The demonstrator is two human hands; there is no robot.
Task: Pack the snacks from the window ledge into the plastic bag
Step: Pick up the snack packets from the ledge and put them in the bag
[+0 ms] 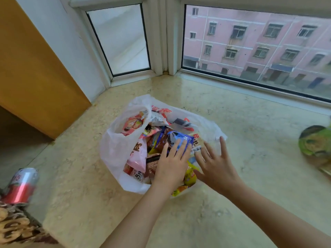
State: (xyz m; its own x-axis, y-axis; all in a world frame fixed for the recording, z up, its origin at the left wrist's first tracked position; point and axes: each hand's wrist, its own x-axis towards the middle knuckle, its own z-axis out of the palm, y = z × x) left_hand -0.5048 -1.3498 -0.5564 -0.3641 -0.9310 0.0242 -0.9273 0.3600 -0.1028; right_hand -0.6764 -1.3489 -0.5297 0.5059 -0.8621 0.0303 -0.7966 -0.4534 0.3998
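Observation:
A white plastic bag [114, 149] stands open on the marble window ledge [250, 140], filled with several snack packets. A blue packet [179, 138] lies on top, a pink packet [138, 154] at the left and a yellow packet [190, 174] near the front. My left hand [172, 165] lies flat on the snacks with straight fingers touching the blue packet. My right hand [215, 165] hovers over the bag's right side, fingers spread, holding nothing.
A green round packet [315, 142] lies at the ledge's right edge. A red and silver can [21, 185] sits low at the left, above a patterned surface [14, 228]. An orange wooden panel [32, 68] borders the ledge's left side. Windows rise behind.

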